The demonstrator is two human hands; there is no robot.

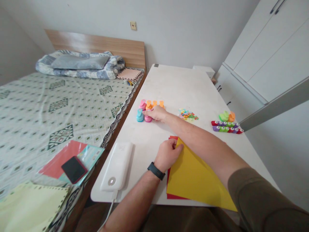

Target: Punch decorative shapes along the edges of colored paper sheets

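Observation:
My left hand [168,153] pinches the upper left corner of a yellow sheet of craft paper [193,178] between thumb and fingers. Red sheets [177,196] show beneath its edges. Across the table, my right hand [156,113] has its fingers closed around a pink craft punch [148,119]. A light blue punch [140,115] stands just left of it. Behind them are another pink punch [142,104] and several orange punches [149,104], partly covered by my right hand. Right of that hand lies a scatter of small colourful cut-out pieces [188,114].
A white power bank [117,167] with a cable lies at the table's left front. At the right edge, rows of small punches [227,126] stand before a green punch [224,116] and an orange one. A bed [79,109] with a phone [74,169] borders the table's left side.

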